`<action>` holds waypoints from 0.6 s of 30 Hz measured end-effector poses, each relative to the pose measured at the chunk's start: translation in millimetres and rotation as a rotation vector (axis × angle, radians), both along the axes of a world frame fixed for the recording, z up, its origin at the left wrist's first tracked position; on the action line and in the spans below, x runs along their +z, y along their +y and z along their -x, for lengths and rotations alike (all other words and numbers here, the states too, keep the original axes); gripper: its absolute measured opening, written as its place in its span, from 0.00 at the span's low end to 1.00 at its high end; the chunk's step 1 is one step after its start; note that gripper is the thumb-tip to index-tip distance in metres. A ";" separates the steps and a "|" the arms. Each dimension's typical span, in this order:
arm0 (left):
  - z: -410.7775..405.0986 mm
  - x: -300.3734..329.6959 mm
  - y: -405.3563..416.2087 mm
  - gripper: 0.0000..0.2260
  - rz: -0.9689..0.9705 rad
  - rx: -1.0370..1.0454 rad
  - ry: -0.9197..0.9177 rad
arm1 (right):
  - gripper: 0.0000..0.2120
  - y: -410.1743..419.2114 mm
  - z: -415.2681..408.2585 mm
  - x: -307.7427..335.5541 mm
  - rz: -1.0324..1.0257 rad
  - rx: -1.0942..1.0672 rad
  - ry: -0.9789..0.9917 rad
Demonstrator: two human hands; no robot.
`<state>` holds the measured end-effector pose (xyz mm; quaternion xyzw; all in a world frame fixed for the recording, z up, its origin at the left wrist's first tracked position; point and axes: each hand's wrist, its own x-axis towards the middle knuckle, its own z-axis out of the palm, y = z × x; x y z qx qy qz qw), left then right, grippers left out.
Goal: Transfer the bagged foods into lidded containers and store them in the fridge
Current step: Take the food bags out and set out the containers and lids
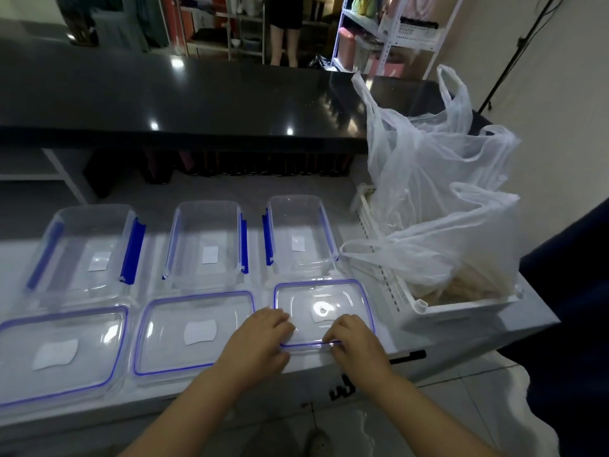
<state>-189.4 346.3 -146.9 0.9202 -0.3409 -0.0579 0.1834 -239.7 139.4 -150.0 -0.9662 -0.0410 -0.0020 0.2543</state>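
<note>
Three clear containers with blue clips stand in a row on the white counter: left [84, 249], middle [206, 244], right [300, 237]. All three look empty. In front of each lies a clear lid with a blue seal: left [59, 354], middle [194, 331], right [324, 308]. My left hand [260, 338] and my right hand [356, 341] both rest on the near edge of the right lid, fingers curled over its rim. White plastic bags [441, 225] holding pale food sit in a white basket [461, 306] at the right.
A black raised counter [197, 100] runs behind the containers. The white counter's front edge [230, 400] is just below my wrists. A person's legs stand by shelves far back. A dark object [573, 308] fills the right edge.
</note>
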 end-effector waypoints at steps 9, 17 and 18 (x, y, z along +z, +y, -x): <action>-16.9 36.8 -51.6 0.24 0.010 0.153 0.035 | 0.10 -37.3 -10.0 36.3 -0.013 0.048 -0.184; -44.7 117.4 -197.8 0.24 0.253 0.020 -0.147 | 0.11 -153.0 -12.5 106.5 0.044 -0.365 -0.743; -46.8 120.5 -213.6 0.27 0.232 0.009 -0.154 | 0.15 -170.5 -10.6 108.3 0.042 -0.476 -0.765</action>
